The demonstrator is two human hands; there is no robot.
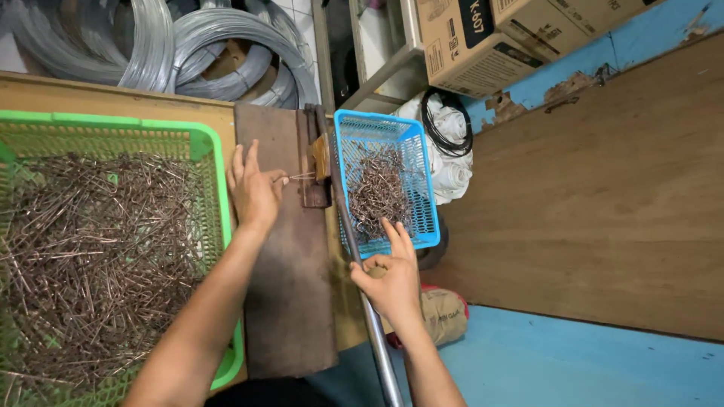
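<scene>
1. The green basket [215, 173] sits at the far left on the wooden bench, heaped with straight brown wire pieces [90, 249]. It lies just beside the left arm, so a fresh piece is probably only a short reach away.
2. The left hand [253, 192] rests flat on the dark metal plate [290, 301], fingers stretched forward and thumb pinched on a thin wire piece [298, 178]. The wire's free end points into the hinged bending block [315, 169] (the flat hand seems to steady the wire against the plate).
3. The right hand [392, 275] is closed round the long steel lever [373, 324], thumb and forefinger wrapped on the bar and the other fingers spread toward the basket. The two hands are well apart, one on each side of the block.
4. The blue basket [422, 192] stands touching the plate's right edge, just past the block, holding a tangle of bent wire pieces [377, 192]; it looks placed to catch what leaves the block.
5. Behind the bench lie grey wire coils [226, 53]; cardboard boxes [483, 38] stand at upper right.
</scene>
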